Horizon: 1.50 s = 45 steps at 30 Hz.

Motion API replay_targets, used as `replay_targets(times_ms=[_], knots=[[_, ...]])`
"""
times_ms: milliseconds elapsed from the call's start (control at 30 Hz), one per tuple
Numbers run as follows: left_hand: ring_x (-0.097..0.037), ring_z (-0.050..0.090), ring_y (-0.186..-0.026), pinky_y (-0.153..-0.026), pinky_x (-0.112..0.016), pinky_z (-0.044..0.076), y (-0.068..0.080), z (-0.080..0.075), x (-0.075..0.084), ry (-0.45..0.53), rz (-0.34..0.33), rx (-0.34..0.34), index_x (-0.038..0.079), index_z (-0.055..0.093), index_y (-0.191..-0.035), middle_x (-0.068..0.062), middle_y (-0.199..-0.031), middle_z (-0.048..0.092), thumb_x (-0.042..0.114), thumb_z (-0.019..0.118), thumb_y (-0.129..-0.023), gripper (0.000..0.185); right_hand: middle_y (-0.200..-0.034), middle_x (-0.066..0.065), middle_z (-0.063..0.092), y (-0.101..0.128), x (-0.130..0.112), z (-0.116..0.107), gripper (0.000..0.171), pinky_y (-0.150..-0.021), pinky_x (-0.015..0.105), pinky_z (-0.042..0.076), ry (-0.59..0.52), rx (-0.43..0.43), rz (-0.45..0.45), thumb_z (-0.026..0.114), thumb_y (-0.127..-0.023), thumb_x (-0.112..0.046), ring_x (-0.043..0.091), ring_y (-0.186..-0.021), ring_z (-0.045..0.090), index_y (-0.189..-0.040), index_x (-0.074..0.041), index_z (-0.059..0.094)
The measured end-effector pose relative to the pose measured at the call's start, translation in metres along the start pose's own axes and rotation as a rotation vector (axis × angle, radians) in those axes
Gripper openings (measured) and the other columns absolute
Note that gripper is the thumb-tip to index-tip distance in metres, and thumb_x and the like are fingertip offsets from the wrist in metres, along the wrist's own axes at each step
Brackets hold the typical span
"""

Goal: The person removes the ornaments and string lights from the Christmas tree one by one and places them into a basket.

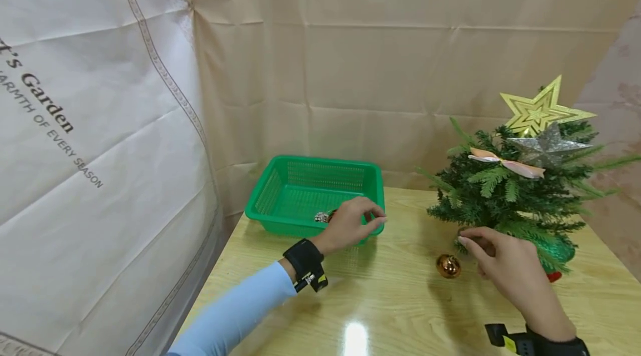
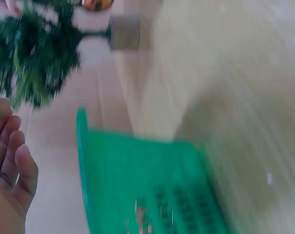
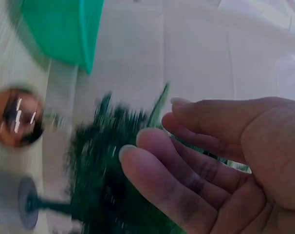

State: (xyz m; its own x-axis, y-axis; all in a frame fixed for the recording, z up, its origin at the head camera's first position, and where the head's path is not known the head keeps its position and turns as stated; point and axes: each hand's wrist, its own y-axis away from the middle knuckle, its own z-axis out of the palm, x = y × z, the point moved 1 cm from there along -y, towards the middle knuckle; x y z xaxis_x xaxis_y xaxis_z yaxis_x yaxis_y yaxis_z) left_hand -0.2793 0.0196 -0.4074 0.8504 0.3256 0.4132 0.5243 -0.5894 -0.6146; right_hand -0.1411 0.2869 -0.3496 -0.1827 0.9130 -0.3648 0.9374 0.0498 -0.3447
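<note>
My right hand is beside the Christmas tree, thumb and fingertips brought together as if pinching a thread too fine to see. Below those fingertips a shiny copper bauble hangs cap upward, just above the table; the right wrist view shows this bauble level with the tree's grey base. Over the right front rim of the green basket hovers my left hand, fingers loosely bent and nothing visible in them. A silvery ornament lies in the basket, partly hidden by that hand.
A gold star, a silver star and a pink bow sit on the tree. Low on its right are a green ornament and something red. Hanging cloth closes off the back of the wooden table.
</note>
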Motion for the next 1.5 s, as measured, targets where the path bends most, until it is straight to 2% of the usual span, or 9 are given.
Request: replay_targets(times_ms=[200,333,500,667,867,1000,1167,1367,1500], knots=[[0.006,0.050,-0.075,-0.067,-0.009,0.040,-0.016,0.043,0.029,0.009,0.063,-0.112,0.019,0.071,-0.103,0.011,-0.093,0.064,0.027,0.062,-0.095,0.014,-0.070,-0.006,0.061,0.006,0.019,0.002,0.030,-0.043,0.028,0.035,0.024,-0.098,0.051,0.058,-0.097,-0.027,0.006,-0.046,0.052,-0.118,-0.006,0.065],[0.007,0.048,-0.073,-0.063,-0.008,0.037,-0.024,0.069,0.041,-0.002,0.013,-0.212,0.022,0.070,-0.107,0.014,-0.094,0.062,0.035,0.059,-0.096,0.021,-0.076,-0.002,0.063,0.006,0.023,0.010,0.030,-0.046,0.027,0.037,0.069,-0.110,0.031,0.061,-0.094,-0.020,0.006,-0.045,0.049,-0.120,-0.004,0.063],[0.009,0.047,-0.072,-0.062,-0.008,0.037,-0.029,0.094,0.049,0.018,-0.038,-0.285,0.023,0.069,-0.114,0.013,-0.101,0.064,0.040,0.056,-0.096,0.029,-0.069,-0.004,0.063,0.010,0.026,0.018,0.028,-0.042,0.025,0.036,0.093,-0.075,-0.001,0.067,-0.089,-0.015,0.003,-0.041,0.045,-0.116,-0.005,0.067],[0.008,0.047,-0.077,-0.063,-0.008,0.037,-0.032,0.105,0.053,0.048,-0.011,-0.297,0.025,0.071,-0.110,0.015,-0.104,0.066,0.038,0.057,-0.095,0.025,-0.062,-0.007,0.059,0.011,0.027,0.020,0.024,-0.040,0.024,0.034,0.110,-0.018,-0.024,0.069,-0.088,-0.016,0.002,-0.039,0.043,-0.110,-0.008,0.070],[0.014,0.046,-0.075,-0.062,-0.006,0.037,-0.034,0.113,0.056,0.050,0.005,-0.296,0.026,0.071,-0.104,0.020,-0.096,0.063,0.038,0.059,-0.095,0.019,-0.066,-0.004,0.062,0.013,0.027,0.021,0.021,-0.040,0.024,0.033,0.099,-0.004,-0.021,0.070,-0.087,-0.015,0.002,-0.040,0.041,-0.107,-0.008,0.070],[0.015,0.047,-0.074,-0.062,-0.005,0.038,-0.033,0.118,0.056,0.021,-0.020,-0.287,0.024,0.071,-0.104,0.019,-0.091,0.063,0.039,0.060,-0.094,0.020,-0.069,-0.002,0.063,0.014,0.027,0.023,0.019,-0.041,0.024,0.033,0.099,-0.004,-0.013,0.070,-0.087,-0.014,0.004,-0.041,0.041,-0.106,-0.010,0.071],[0.013,0.047,-0.071,-0.058,-0.005,0.037,-0.029,0.125,0.054,-0.036,-0.009,-0.290,0.025,0.073,-0.102,0.017,-0.092,0.065,0.038,0.061,-0.093,0.019,-0.068,-0.003,0.062,0.015,0.027,0.028,0.017,-0.041,0.024,0.032,0.104,0.004,-0.020,0.071,-0.086,-0.014,0.004,-0.041,0.040,-0.103,-0.011,0.072],[0.013,0.048,-0.075,-0.062,-0.005,0.037,-0.029,0.124,0.053,-0.027,-0.002,-0.283,0.028,0.073,-0.102,0.017,-0.098,0.066,0.038,0.060,-0.094,0.019,-0.066,-0.004,0.061,0.015,0.029,0.029,0.015,-0.040,0.024,0.030,0.120,0.050,-0.051,0.072,-0.085,-0.013,0.002,-0.040,0.038,-0.100,-0.013,0.073],[0.006,0.054,-0.081,-0.065,-0.005,0.037,-0.030,0.123,0.055,-0.008,0.022,-0.275,0.027,0.073,-0.102,0.017,-0.098,0.067,0.037,0.060,-0.094,0.018,-0.064,-0.004,0.060,0.014,0.029,0.029,0.014,-0.040,0.024,0.029,0.114,0.048,-0.042,0.071,-0.086,-0.013,0.004,-0.039,0.037,-0.100,-0.013,0.073]])
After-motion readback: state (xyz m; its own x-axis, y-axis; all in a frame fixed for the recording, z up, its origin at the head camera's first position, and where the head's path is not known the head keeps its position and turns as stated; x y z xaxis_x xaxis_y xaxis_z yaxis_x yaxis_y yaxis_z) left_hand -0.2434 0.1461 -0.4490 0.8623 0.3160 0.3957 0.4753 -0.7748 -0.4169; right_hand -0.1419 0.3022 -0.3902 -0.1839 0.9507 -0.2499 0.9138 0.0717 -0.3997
